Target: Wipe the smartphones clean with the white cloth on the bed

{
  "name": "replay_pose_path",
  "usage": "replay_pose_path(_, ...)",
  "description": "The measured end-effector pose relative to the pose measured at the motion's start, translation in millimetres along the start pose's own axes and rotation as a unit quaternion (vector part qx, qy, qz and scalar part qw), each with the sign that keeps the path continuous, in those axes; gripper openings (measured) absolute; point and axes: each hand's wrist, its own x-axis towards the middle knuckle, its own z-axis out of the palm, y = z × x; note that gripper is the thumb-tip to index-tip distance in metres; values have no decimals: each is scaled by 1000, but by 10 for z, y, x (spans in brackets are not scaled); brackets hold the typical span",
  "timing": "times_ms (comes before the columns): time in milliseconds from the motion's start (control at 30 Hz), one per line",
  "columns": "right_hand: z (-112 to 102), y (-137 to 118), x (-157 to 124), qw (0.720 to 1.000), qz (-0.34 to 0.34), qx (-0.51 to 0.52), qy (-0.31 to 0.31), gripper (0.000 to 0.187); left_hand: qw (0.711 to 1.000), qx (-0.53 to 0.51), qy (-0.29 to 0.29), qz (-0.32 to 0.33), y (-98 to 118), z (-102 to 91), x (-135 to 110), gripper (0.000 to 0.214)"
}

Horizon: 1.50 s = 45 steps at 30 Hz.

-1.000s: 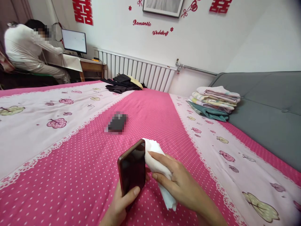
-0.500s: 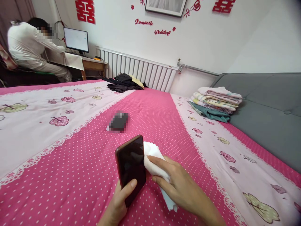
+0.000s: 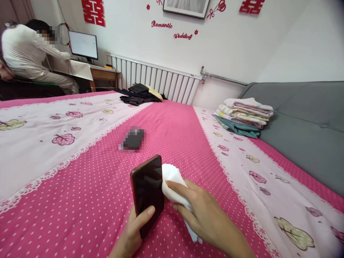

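Note:
My left hand (image 3: 131, 231) holds a dark smartphone (image 3: 146, 188) with a reddish rim, upright and tilted, its thumb across the lower screen. My right hand (image 3: 199, 211) grips a crumpled white tissue (image 3: 172, 181) and presses it against the phone's right edge. Both hands hover low over the pink polka-dot bedspread (image 3: 88, 190). A small dark blurred object (image 3: 133, 139) lies on the bed just beyond the phone.
A stack of folded cloths (image 3: 243, 116) rests at the bed's right side beside a grey sofa (image 3: 306, 129). Dark clothes (image 3: 139, 95) lie at the far end by a white radiator (image 3: 158, 80). Another person (image 3: 27, 53) sits at a desk with a monitor (image 3: 82, 45), far left.
The phone and both hands have shifted slightly left and down. The tissue has slid down along the phone's right edge, bunching closer to it.

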Motion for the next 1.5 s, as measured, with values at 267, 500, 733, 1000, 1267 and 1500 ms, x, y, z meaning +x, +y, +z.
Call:
replay_pose_path(267,61,-1,12,1000,1,-20,-2,46,999,-27,-39,-24,48,26,-2,33)
replay_pose_path(500,66,6,22,1000,0,-22,-7,47,998,-41,-44,-22,28,20,4,52)
replay_pose_path(733,83,21,25,1000,-5,-23,-5,47,998,-39,-45,-15,33,38,3,52)
replay_pose_path(1000,83,27,22,1000,2,-17,-8,48,997,-45,-57,-12,25,16,18,51)
replay_pose_path(1267,79,12,19,1000,4,-21,-11,47,997,-40,-59,-28,34,1,20,48)
replay_pose_path(1500,92,14,11,999,-5,-36,-4,50,997,-46,-53,-24,21,25,16,47)
